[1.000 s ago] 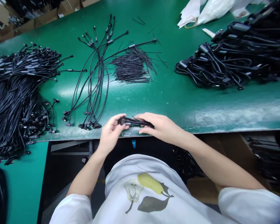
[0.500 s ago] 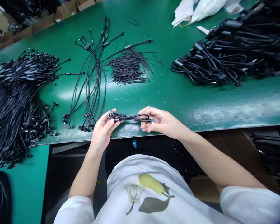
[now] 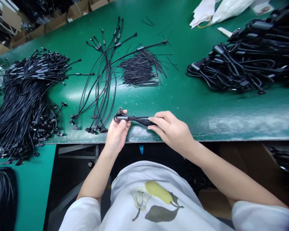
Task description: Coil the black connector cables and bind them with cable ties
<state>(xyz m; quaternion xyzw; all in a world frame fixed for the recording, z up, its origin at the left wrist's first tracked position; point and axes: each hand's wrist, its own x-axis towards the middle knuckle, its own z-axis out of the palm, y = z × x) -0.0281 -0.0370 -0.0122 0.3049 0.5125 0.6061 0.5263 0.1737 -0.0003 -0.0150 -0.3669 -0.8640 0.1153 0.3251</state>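
While the left hand (image 3: pixel 117 134) pinches the connector end of a folded black cable (image 3: pixel 133 119), the right hand (image 3: pixel 173 131) grips its other end, just above the green table's (image 3: pixel 183 99) near edge; loose cables (image 3: pixel 101 83) lie just beyond; cable ties (image 3: pixel 141 69) farther back.

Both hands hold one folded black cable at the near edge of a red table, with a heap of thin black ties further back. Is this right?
Not quite: the head view shows the table is green, not red. The left hand and right hand do hold the folded black cable at its near edge, thin black ties behind.
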